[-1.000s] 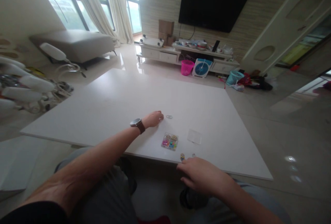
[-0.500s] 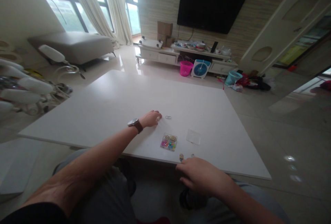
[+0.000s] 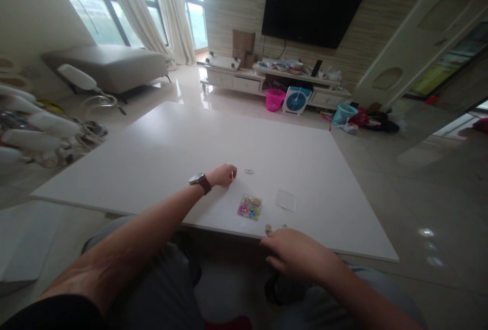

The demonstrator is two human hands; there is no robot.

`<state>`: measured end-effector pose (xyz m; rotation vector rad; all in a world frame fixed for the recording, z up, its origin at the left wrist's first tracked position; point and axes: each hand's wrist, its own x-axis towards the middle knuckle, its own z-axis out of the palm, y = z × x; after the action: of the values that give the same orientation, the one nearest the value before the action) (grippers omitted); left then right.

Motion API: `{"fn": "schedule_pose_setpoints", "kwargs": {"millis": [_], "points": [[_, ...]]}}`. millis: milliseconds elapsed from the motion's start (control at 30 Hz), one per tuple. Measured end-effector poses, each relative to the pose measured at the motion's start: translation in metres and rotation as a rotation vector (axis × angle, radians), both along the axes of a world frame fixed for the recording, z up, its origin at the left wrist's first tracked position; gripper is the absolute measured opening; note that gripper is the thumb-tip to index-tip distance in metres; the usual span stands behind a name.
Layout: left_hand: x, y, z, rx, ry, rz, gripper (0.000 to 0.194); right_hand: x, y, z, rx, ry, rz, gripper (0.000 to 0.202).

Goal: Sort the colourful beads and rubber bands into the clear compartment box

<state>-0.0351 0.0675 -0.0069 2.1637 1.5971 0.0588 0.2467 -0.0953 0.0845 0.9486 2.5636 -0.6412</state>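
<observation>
Out on the white tabletop [image 3: 183, 139], the left hand [image 3: 224, 174] is working low over the surface, fingers bending downward and thumb lying close to them; whether anything small is sitting between those fingertips, we cannot tell from here! Just beside it, to the right, a pair of silvery rings [image 3: 249, 171] is lying flat, the two loops appearing to overlap, and the fingers are staying clear of them. A round-faced watch [image 3: 196, 178] on a brown strap is circling that wrist

Down at the near edge, the right hand [image 3: 292, 249] is resting palm down, thumb standing apart from the fingers, a gap showing between them. Right at its fingertips a small colourful figure [image 3: 268, 229] is lying by the edge, though contact is hard to judge, and a tiny pale piece [image 3: 284, 227] is peeking out just beyond the knuckles, too small to name

Between the two hands, the clear compartment box [image 3: 250, 207] is sitting open, showing beige pieces in its far part and pink, orange, green and blue ones nearer the person. To its right, apart from it, a flat clear square lid [image 3: 285, 200] is lying on the tabletop
</observation>
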Motion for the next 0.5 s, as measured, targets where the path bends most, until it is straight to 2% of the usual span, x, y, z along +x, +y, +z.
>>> {"fn": "schedule_pose_setpoints", "kwargs": {"millis": [333,500], "points": [[0.009,-0.002,0.0,-0.013,0.081,-0.037,0.023,-0.002,0.0,0.001,0.003,0.006,0.001,0.02],[0.003,-0.003,0.011,-0.009,0.084,-0.033,0.021,0.0,0.001,-0.003,0.001,0.0,0.001,0.022]]}}
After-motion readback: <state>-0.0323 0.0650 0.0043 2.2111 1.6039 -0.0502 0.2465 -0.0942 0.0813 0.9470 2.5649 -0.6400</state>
